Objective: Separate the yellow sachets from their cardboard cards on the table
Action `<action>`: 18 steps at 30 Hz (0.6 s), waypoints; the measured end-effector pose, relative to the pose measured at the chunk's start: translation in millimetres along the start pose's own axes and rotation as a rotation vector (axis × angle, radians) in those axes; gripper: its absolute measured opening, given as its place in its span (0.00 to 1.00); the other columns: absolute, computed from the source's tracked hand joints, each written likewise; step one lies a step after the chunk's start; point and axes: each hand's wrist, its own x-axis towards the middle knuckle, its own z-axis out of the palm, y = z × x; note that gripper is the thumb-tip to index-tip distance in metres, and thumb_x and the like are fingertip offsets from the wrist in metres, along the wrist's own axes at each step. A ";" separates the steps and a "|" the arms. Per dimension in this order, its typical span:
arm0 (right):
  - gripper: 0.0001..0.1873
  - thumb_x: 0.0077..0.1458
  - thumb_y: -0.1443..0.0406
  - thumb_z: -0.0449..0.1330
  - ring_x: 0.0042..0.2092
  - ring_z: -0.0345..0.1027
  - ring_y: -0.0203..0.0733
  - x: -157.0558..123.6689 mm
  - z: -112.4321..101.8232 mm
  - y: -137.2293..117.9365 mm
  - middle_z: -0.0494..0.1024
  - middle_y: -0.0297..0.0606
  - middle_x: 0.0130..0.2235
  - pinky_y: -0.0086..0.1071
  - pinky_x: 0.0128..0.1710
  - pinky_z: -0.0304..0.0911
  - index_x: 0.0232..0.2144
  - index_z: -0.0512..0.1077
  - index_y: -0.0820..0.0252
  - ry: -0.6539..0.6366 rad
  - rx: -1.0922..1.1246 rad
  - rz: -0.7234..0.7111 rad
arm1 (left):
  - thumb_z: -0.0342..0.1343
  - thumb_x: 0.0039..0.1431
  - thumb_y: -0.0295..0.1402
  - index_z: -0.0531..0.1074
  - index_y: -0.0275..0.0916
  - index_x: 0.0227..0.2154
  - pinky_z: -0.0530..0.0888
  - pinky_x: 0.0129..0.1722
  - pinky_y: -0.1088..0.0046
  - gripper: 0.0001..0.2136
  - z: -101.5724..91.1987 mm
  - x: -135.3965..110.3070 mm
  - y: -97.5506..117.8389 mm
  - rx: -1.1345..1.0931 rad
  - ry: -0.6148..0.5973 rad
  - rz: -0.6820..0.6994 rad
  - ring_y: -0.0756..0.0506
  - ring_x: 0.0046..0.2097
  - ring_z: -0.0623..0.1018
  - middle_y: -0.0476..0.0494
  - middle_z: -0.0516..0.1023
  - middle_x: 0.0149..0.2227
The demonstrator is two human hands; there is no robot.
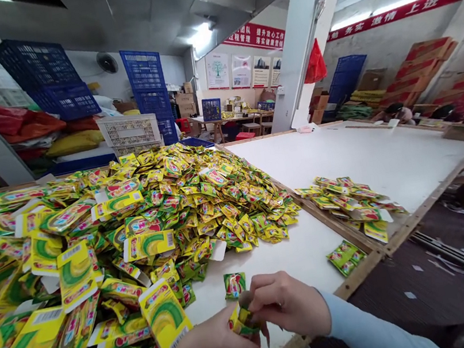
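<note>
Two hands closed on one yellow-green package at the table's near edge

One yellow-green package (238,319), partly hidden by fingers, held up just inside the near wooden edge of the white table (266,259). Left hand (215,339): half curled, thumb and fingers wrapped round the package from the left. Right hand (284,306): nearly closed, thumb and fingers pinched at the package's upper right end; exact contact hidden. Light blue sleeve (362,317) on the right arm.

Just beyond the hands: one small packet (235,285), flat on the white top. More packets partly visible beneath the left hand; number unclear.

Left and beyond: one large heap of small packets (218,199), too many to count, running toward the table's far edge. Yellow flat cartons (163,312) strewn over its near left part, well over five.

Right: one green packet piece (345,257), near the corner where the wooden divider (326,221) meets the near edge. Across the divider, one smaller heap (349,200) in the near left corner of the second table (324,151), pieces overlapping, uncountable.

Farther out: one white crate (132,132) behind the large heap; two people (397,112) near the second table's far right corner.
</note>
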 end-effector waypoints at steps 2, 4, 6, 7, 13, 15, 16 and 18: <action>0.11 0.57 0.66 0.52 0.33 0.67 0.36 -0.8 -2.9 -0.8 0.73 0.40 0.30 0.26 0.31 0.61 0.30 0.75 0.63 -0.033 0.030 0.009 | 0.64 0.33 0.29 0.65 0.36 0.21 0.62 0.22 0.78 0.12 -0.3 -0.2 -0.2 -0.052 -0.010 0.010 0.54 0.23 0.64 0.55 0.66 0.20; 0.14 0.59 0.65 0.49 0.33 0.68 0.35 -3.1 -7.7 0.5 0.74 0.42 0.35 0.25 0.31 0.63 0.36 0.74 0.63 -0.106 0.148 0.057 | 0.63 0.34 0.29 0.66 0.37 0.25 0.63 0.21 0.78 0.13 -0.2 0.4 0.2 -0.104 0.007 0.036 0.53 0.23 0.65 0.55 0.66 0.21; 0.17 0.60 0.61 0.47 0.27 0.67 0.30 -5.3 -9.4 3.2 0.73 0.43 0.41 0.23 0.25 0.62 0.44 0.70 0.61 -0.198 0.326 0.114 | 0.62 0.37 0.30 0.66 0.38 0.34 0.65 0.20 0.78 0.17 0.5 1.7 -0.4 -0.152 0.026 0.081 0.53 0.23 0.67 0.55 0.67 0.24; 0.18 0.59 0.58 0.49 0.24 0.66 0.28 -6.0 -8.1 4.4 0.73 0.43 0.43 0.22 0.21 0.61 0.46 0.69 0.61 -0.209 0.380 0.135 | 0.61 0.38 0.29 0.65 0.39 0.40 0.66 0.21 0.78 0.22 1.1 2.5 -1.5 -0.167 0.035 0.107 0.52 0.25 0.68 0.54 0.68 0.26; 0.14 0.57 0.60 0.53 0.34 0.68 0.37 -18.6 -8.1 17.4 0.74 0.40 0.30 0.29 0.33 0.64 0.29 0.75 0.61 0.088 0.208 0.141 | 0.62 0.37 0.26 0.31 0.47 0.60 0.68 0.43 0.67 0.52 -3.0 1.5 -9.6 0.022 0.161 0.189 0.44 0.45 0.71 0.42 0.67 0.50; 0.14 0.58 0.61 0.51 0.35 0.68 0.39 -34.7 -35.2 35.4 0.74 0.41 0.33 0.31 0.35 0.65 0.30 0.74 0.59 0.227 0.059 0.202 | 0.62 0.40 0.31 0.43 0.46 0.60 0.61 0.53 0.65 0.44 -11.0 -2.1 -7.8 0.277 0.326 0.239 0.41 0.55 0.64 0.41 0.60 0.57; 0.14 0.59 0.61 0.50 0.38 0.68 0.41 -44.5 -54.3 47.2 0.74 0.42 0.35 0.33 0.38 0.64 0.30 0.74 0.59 0.321 -0.067 0.248 | 0.60 0.45 0.34 0.52 0.44 0.57 0.58 0.54 0.65 0.35 -15.5 -4.0 -6.5 0.428 0.439 0.239 0.41 0.56 0.62 0.40 0.61 0.56; 0.15 0.58 0.61 0.48 0.41 0.68 0.46 -63.3 -95.9 71.3 0.73 0.45 0.39 0.38 0.40 0.63 0.31 0.73 0.60 0.556 -0.440 0.382 | 0.52 0.53 0.37 0.65 0.40 0.45 0.61 0.50 0.64 0.16 -23.4 -7.1 -4.7 0.712 0.658 0.138 0.41 0.50 0.67 0.38 0.69 0.47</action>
